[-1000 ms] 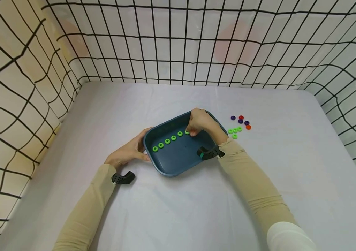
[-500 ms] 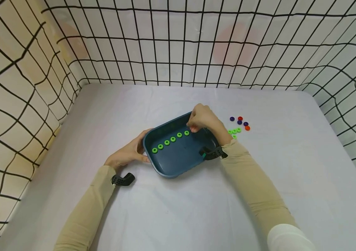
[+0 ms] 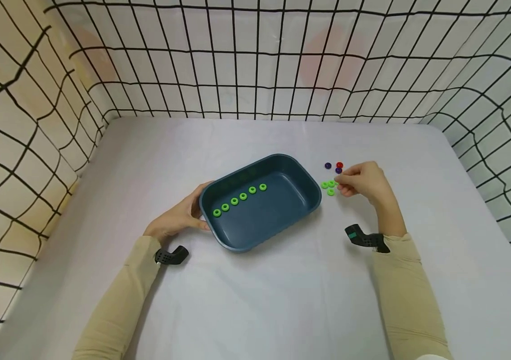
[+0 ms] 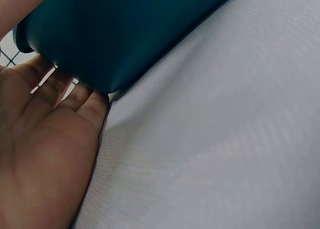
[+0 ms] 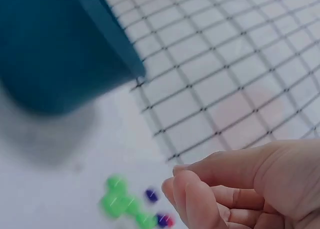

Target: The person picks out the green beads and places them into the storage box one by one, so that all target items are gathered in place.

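Note:
A blue rectangular tray (image 3: 269,215) lies slanted on the white-covered table. Inside it, several small green rings (image 3: 243,196) form a row along the far side. My left hand (image 3: 178,217) holds the tray's left end, thumb on the near side and fingers behind; in the left wrist view the fingers lie against the tray wall (image 4: 125,34). Right of the tray, my right hand (image 3: 365,182) hovers at a cluster of loose green rings (image 3: 325,185), its fingers loosely bent. The right wrist view shows nothing between thumb and fingers (image 5: 200,204), with the blurred green rings (image 5: 117,201) beside them.
Purple rings (image 3: 328,165) and a red ring (image 3: 339,164) lie just beyond the green cluster; my right hand covers part of that area. Black netting (image 3: 255,87) rises around the table's back and sides. A black wrist camera (image 3: 365,239) sits on my right wrist, another (image 3: 171,255) on my left.
My right hand has let go of the last green ring in the row, lifted out of the tray and moved right to the loose rings. My left hand stays on the tray.

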The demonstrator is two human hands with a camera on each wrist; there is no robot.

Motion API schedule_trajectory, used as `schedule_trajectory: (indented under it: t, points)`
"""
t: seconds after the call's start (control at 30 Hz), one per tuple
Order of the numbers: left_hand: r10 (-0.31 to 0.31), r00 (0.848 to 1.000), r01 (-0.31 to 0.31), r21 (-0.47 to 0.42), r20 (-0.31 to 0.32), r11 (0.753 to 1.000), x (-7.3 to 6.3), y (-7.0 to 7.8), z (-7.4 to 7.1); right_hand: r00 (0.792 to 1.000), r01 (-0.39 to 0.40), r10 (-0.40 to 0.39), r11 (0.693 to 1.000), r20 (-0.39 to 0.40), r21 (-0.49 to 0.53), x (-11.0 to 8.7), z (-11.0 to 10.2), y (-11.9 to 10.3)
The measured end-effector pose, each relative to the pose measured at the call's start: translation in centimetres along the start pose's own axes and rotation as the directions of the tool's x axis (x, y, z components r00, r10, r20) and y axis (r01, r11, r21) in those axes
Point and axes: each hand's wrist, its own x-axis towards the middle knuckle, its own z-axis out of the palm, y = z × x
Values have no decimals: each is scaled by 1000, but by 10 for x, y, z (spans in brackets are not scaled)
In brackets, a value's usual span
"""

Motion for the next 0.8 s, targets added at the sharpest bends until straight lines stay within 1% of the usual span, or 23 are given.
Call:
schedule_trajectory:
  t: [0.1, 0.23, 0.43, 0.63, 0.8]
  points:
    - [-1, 1000, 1, -5, 0, 1000, -2, -1, -1, 999, -51, 51, 999, 4, -5, 3, 3, 19]
    - [-7, 1000, 7, -17, -5, 1000, -4, -2, 0, 996, -87, 87, 996, 0, -7, 8, 9, 30]
    - [-2, 1000, 2, -39, 1, 999, -3, -3, 0, 995, -104, 104, 994, -3, -25, 9, 15, 33]
    - [0, 1000, 0, -38, 6, 999, -1, -1, 0, 995, -101, 100, 993, -13, -68, 10, 17, 33]
    - [2, 1000, -2, -33, 6, 999, 0, 0, -1, 996, -88, 87, 993, -18, -81, 13, 20, 33]
